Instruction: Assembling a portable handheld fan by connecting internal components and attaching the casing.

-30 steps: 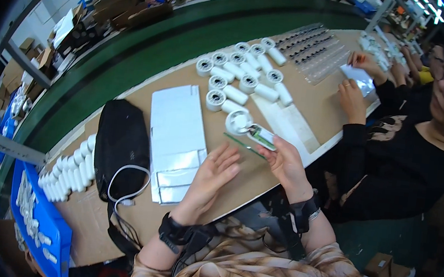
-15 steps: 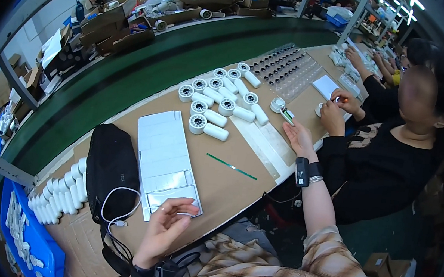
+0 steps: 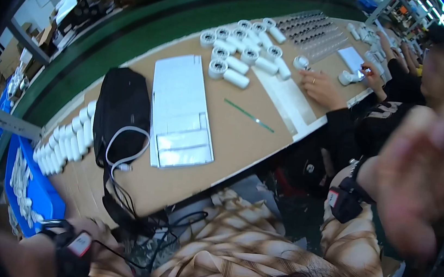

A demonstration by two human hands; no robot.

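Raised close at the right, my right hand [image 3: 421,166] is large and smeared by motion. Its fingers look spread, and nothing shows in them. My left hand [image 3: 22,258] is at the lower left rim, blurred and partly cut off, so its fingers cannot be made out. Both hands are off the table. Between them on the brown tabletop lie a flat white folded carton [image 3: 182,101], a thin green strip [image 3: 249,115] and a black pouch [image 3: 122,111] with a white cable [image 3: 141,148] over it.
White cylindrical bodies with round vented ends [image 3: 218,68] stand at mid-table. White cylinders [image 3: 65,148] line the left, beside a blue bin [image 3: 41,186]. A co-worker's hand [image 3: 321,88] rests near a round white part [image 3: 300,62]. Clear trays [image 3: 310,36] lie farther back.
My right hand has left the small part by the co-worker and come up close at the right. My left hand has moved from the carton to the lower left rim. The view has tilted.
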